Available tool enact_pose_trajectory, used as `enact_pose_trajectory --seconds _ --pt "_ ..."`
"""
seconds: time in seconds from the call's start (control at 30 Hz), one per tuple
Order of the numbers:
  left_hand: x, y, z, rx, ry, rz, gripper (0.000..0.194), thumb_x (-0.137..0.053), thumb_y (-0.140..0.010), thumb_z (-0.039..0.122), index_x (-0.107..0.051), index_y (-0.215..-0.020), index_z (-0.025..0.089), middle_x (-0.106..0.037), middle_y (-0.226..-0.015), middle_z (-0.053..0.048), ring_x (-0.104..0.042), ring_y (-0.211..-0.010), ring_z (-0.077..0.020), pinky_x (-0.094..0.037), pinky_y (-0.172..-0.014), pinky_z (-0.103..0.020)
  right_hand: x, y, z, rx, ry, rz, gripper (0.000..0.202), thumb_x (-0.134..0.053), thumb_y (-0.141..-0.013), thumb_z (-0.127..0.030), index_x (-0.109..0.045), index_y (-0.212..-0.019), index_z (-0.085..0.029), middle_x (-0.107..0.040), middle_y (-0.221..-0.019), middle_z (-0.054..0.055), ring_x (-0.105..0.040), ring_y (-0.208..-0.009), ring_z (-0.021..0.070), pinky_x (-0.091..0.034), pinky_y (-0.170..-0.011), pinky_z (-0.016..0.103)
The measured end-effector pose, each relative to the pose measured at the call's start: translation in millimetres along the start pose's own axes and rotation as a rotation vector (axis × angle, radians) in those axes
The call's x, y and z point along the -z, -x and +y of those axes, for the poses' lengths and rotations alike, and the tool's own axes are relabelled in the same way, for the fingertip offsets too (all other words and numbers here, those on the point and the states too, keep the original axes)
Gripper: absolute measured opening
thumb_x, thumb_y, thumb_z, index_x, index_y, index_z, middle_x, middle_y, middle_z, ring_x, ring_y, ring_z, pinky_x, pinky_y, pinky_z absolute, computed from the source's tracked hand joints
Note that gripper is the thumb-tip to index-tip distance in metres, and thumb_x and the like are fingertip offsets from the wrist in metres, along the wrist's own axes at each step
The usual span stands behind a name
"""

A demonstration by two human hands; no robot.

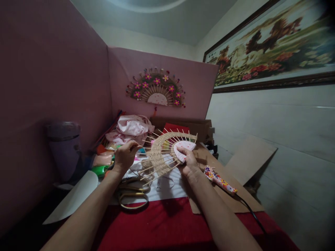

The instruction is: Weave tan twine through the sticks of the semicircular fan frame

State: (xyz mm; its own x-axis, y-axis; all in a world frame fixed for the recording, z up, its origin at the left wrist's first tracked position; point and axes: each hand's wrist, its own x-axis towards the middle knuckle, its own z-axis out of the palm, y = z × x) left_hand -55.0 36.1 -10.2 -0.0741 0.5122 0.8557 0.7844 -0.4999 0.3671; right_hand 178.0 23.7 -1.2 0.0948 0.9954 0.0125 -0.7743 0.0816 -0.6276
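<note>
Woven fan (158, 161) in hand
Right hand (191, 167) grips its cloth base (188, 145); left hand (125, 157), hold unclear. Tugging hard could slide twine (165, 170) off the sticks (149, 181).

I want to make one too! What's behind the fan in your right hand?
Behind the fan, brown cardboard and something red show past its upper edge. Its woven band and spotted half-circle hide whatever lies directly behind them.

We see a half-round fan (158, 155) aloft, tilted (twine (160, 164) woven across pale sticks (171, 168)), its spotted base (186, 144) toward three o'clock.
</note>
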Motion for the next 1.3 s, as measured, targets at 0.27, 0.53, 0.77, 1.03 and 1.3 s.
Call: enact_pose_trajectory --seconds 0.27,0.53,0.77,1.03,1.3 --pt "3.0 -4.9 -8.7 0.086 0.139 -0.063 0.020 -0.062 -0.071 0.039 -0.068 -0.069 0.020 -0.066 -0.064 -0.002 -0.055 -0.058 -0.0146 -0.036 -0.056 -0.024 -0.8 4.4 -5.9 -0.247 0.067 -0.045 0.012 -0.054 -0.066 -0.007 -0.058 -0.077 -0.010 -0.065 -0.055 0.005 -0.061 -0.049 0.0172 -0.053 -0.048 0.028" --pt "-5.2 -1.4 -2.5 0.263 0.463 -0.088 0.019 -0.064 -0.067 0.034 -0.063 -0.061 0.016 -0.050 -0.050 0.003 -0.041 -0.049 -0.0098 -0.032 -0.050 -0.022 -5.3 10.6 -6.1 -0.246 0.025 -0.039 0.012 -0.052 -0.068 -0.007 -0.058 -0.078 -0.011 -0.065 -0.057 0.005 -0.061 -0.047 0.0156 -0.053 -0.047 0.026" --pt "-7.0 0.2 5.3 0.279 0.532 -0.101 0.020 -0.064 -0.065 0.032 -0.060 -0.056 0.016 -0.046 -0.048 0.004 -0.037 -0.048 -0.0085 -0.030 -0.049 -0.022 -5.4 11.1 -3.2 -0.264 0.039 -0.081 0.012 -0.051 -0.068 -0.007 -0.059 -0.077 -0.010 -0.065 -0.056 0.005 -0.061 -0.048 0.0163 -0.053 -0.048 0.028" --pt "-8.7 1.0 7.1 0.307 0.530 -0.112 0.016 -0.063 -0.065 0.031 -0.061 -0.059 0.016 -0.051 -0.052 0.003 -0.038 -0.049 -0.0086 -0.031 -0.049 -0.021 -2.9 10.9 -0.6 -0.292 0.030 -0.105 0.010 -0.053 -0.069 -0.007 -0.059 -0.076 -0.010 -0.064 -0.056 0.005 -0.061 -0.050 0.0166 -0.053 -0.052 0.029" --pt "-8.3 0.0 8.6 0.359 0.616 -0.006 0.016 -0.063 -0.067 0.031 -0.061 -0.063 0.015 -0.049 -0.052 0.004 -0.037 -0.047 -0.0080 -0.029 -0.046 -0.021 0.2 9.4 2.3 -0.295 0.041 -0.163 0.006 -0.056 -0.068 -0.009 -0.058 -0.072 -0.012 -0.064 -0.054 0.004 -0.062 -0.053 0.0179 -0.054 -0.054 0.031"
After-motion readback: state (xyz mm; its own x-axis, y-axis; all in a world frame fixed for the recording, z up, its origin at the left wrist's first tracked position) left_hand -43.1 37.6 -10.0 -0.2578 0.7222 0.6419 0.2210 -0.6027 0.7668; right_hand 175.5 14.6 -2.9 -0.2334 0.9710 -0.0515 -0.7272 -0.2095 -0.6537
